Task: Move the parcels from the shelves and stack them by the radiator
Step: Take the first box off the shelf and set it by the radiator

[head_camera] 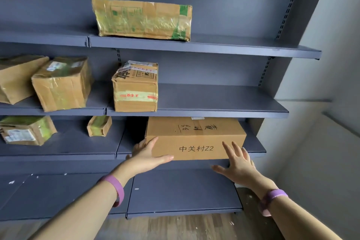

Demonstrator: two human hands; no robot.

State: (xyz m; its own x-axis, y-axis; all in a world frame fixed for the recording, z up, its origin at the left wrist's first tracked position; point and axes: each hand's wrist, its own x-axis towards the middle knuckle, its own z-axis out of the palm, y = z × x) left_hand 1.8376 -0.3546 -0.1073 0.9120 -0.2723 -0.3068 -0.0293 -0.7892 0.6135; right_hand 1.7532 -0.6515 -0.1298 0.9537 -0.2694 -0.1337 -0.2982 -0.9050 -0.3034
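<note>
While six other parcels (136, 91) sit shelved, spread left hand (146, 157) and right hand (239, 163) flank the large box (194, 136). Neither grips.

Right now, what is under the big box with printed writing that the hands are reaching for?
The box sits on a grey shelf, its front edge jutting slightly over the lip. Lower down is a second shelf. Whatever lies directly beneath the box is covered.
</note>
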